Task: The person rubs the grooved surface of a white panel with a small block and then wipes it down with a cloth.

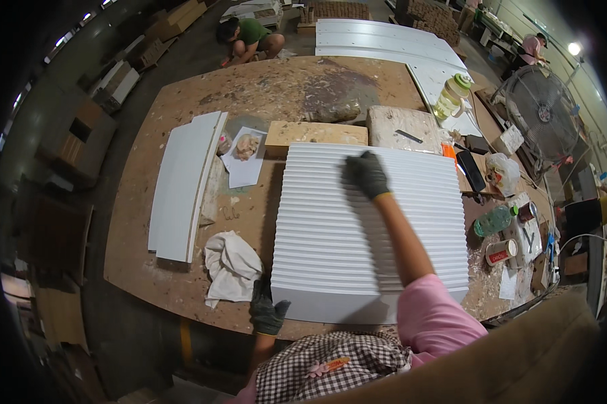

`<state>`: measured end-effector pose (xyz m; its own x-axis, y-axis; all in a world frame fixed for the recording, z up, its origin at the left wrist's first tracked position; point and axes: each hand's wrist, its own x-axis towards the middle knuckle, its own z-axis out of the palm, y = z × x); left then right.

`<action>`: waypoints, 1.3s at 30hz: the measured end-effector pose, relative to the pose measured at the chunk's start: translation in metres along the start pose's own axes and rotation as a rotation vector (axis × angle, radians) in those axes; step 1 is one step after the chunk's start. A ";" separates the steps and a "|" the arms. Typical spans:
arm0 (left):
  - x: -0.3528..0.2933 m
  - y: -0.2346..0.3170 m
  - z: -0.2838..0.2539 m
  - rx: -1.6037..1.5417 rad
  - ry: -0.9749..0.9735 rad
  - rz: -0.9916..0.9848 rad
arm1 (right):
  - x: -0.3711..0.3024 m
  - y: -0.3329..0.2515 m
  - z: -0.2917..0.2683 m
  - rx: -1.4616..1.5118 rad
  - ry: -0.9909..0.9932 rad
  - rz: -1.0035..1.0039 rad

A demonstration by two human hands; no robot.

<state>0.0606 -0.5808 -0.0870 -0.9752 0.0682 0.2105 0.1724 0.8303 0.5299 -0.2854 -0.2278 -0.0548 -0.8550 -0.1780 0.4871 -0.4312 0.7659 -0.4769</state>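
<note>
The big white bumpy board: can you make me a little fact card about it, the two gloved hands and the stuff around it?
Main thing: wide white ridged panel
Right hand: dark-grey-gloved right hand, on the ridges near the far edge
Left hand: dark-grey-gloved left hand, by the near left corner; touching or not, unclear
Left side: crumpled white cloth, smooth white board
Right side: green-tinted plastic bottle
Far side: pale yellowish rectangular block
Underneath: stained brown table
</note>
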 end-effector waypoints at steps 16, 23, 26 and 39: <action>0.009 0.024 -0.017 -0.079 0.019 -0.064 | -0.017 -0.003 -0.088 -0.356 -0.161 0.031; -0.012 -0.002 0.006 -0.026 0.047 -0.031 | -0.073 0.146 -0.209 -0.432 0.213 0.604; -0.003 0.009 0.010 -0.085 0.022 -0.015 | -0.099 0.195 -0.238 -0.679 0.199 0.763; 0.015 0.033 -0.012 -0.385 0.041 -0.122 | -0.105 0.217 -0.232 -0.056 0.182 0.831</action>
<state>0.0538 -0.5594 -0.0566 -0.9868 -0.0466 0.1552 0.1025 0.5622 0.8206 -0.2221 0.1002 -0.0395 -0.8255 0.5541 0.1071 0.3349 0.6337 -0.6974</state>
